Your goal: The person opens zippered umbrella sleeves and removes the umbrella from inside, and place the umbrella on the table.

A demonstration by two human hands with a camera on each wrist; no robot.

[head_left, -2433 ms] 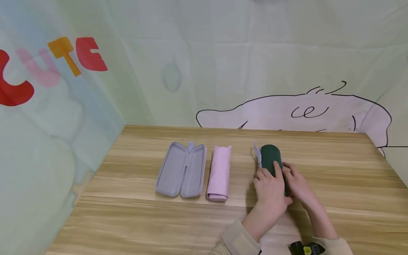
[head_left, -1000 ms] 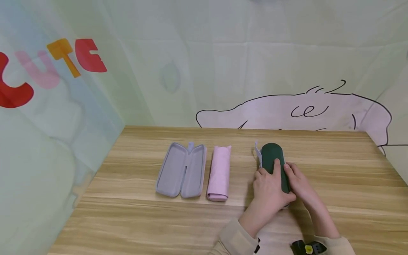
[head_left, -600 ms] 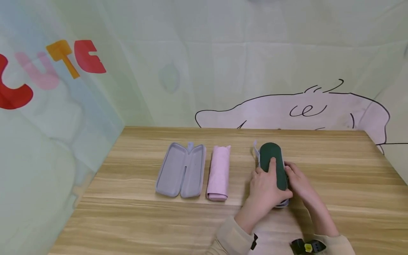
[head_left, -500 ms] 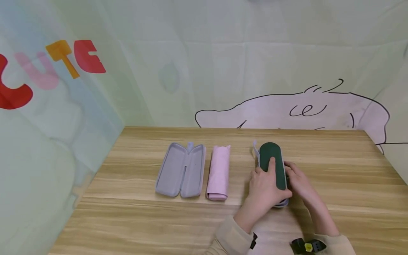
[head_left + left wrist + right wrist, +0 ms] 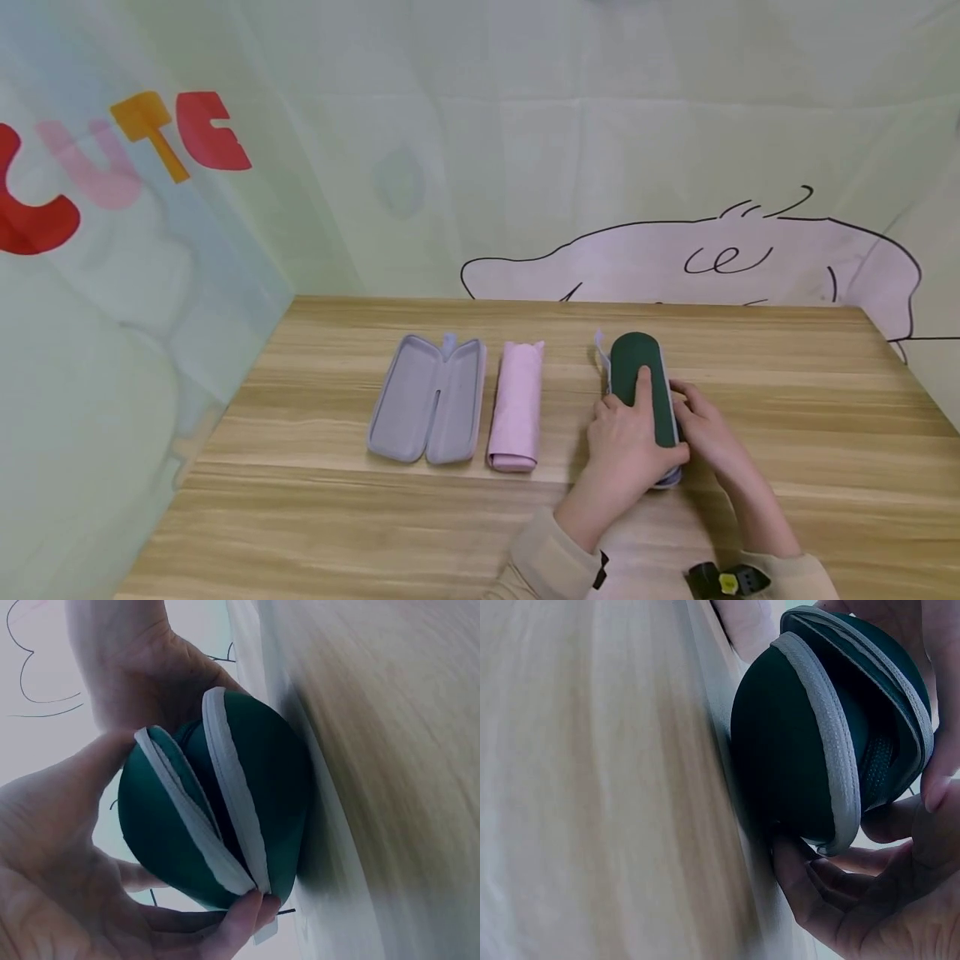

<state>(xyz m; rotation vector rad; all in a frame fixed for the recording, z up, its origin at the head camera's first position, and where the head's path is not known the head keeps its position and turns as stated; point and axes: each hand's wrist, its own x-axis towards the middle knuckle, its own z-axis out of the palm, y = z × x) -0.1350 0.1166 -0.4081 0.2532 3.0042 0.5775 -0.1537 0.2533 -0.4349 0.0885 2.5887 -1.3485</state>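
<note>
A dark green glasses case (image 5: pixel 633 358) with a pale zip edge lies on the table, lengthwise. Its zip is undone at the near end, where a gap parts the two halves in both wrist views. My left hand (image 5: pixel 624 442) grips the case from above, index finger stretched along its top and thumb at the near right edge. My right hand (image 5: pixel 708 429) holds the right side; in the right wrist view my right-hand fingers (image 5: pixel 810 889) curl against the case's lower half. What lies inside is mostly hidden; a dark ribbed edge (image 5: pixel 877 769) shows in the gap.
An opened grey hard case (image 5: pixel 405 408) lies to the left, both shells facing up. Beside it sits a pink rolled or folded bundle (image 5: pixel 515 400). A printed curtain (image 5: pixel 525 150) stands behind the wooden table (image 5: pixel 337 517).
The green case has turned slightly, so its pale edging now shows along the right side and near end. My right fingers have shifted a little along its side; my left hand still grips it.
</note>
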